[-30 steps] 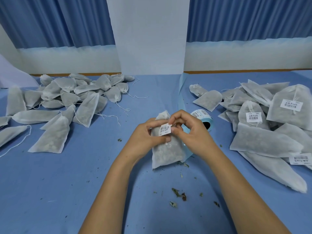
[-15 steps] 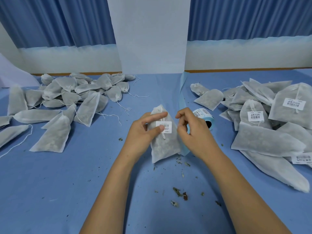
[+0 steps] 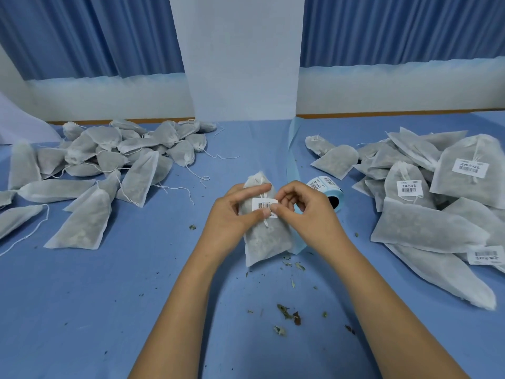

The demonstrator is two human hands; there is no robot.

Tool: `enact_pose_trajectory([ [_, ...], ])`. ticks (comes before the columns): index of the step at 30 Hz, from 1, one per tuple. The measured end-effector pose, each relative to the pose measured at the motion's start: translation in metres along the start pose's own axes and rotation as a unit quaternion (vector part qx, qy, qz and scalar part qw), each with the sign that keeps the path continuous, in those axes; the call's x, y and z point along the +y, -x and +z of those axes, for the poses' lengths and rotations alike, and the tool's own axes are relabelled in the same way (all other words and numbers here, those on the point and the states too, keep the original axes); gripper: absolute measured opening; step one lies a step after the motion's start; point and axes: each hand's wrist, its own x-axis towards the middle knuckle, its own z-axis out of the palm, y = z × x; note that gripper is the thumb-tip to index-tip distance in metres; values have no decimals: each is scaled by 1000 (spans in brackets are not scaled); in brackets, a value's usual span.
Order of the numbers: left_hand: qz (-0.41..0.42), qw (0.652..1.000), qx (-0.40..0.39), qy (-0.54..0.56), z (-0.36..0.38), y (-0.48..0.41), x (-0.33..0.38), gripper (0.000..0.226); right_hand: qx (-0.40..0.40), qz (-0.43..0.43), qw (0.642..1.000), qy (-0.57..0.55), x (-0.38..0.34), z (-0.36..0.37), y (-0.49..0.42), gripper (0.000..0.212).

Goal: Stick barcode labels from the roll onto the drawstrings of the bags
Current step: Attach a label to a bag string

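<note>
A white mesh bag (image 3: 266,239) of dried herbs stands upright at the table's middle, its drawstring running down the front. A white barcode label (image 3: 263,205) sits across that drawstring. My left hand (image 3: 232,214) grips the bag from the left, thumb on the label's lower edge. My right hand (image 3: 303,212) pinches the label's right end between thumb and forefinger. The label roll (image 3: 326,188) lies on its side just behind my right hand, with its pale blue backing strip (image 3: 292,157) trailing toward the wall.
A heap of unlabelled bags (image 3: 109,165) with loose strings covers the left of the blue table. Labelled bags (image 3: 437,203) are piled at the right. Dried leaf crumbs (image 3: 287,314) lie scattered in front of me. A white pillar (image 3: 240,64) and blue curtains stand behind.
The bag rose a little and turned upright. My right hand let go of the label for a moment, then came back and now pinches its right end.
</note>
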Motion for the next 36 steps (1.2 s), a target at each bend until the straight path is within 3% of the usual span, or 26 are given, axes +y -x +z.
enact_pose_trajectory([
  [3, 4, 1000, 12, -25, 0, 0, 0, 23, 6, -19, 1000, 11, -1, 0, 1, 16],
  [11, -77, 995, 56, -3, -3, -2, -4, 42, -29, -112, 988, 107, -8, 3, 5, 12],
  [21, -70, 996, 49, 28, -6, -2, -4, 16, -7, -129, 982, 139, -9, 6, 5, 9],
  [27, -98, 994, 21, 42, -9, -3, -6, 22, -17, -92, 990, 105, -7, 9, 6, 8],
  [31, -123, 986, 14, 114, -9, -2, -5, 23, -23, -73, 994, 74, -9, 13, 8, 7],
  [34, -109, 990, -24, 84, -10, -2, -5, 12, 13, 12, 1000, 5, -7, 13, 5, 12],
  [36, -115, 990, -50, 61, -10, -1, -5, 30, 28, 67, 997, -40, -5, 10, 2, 17],
])
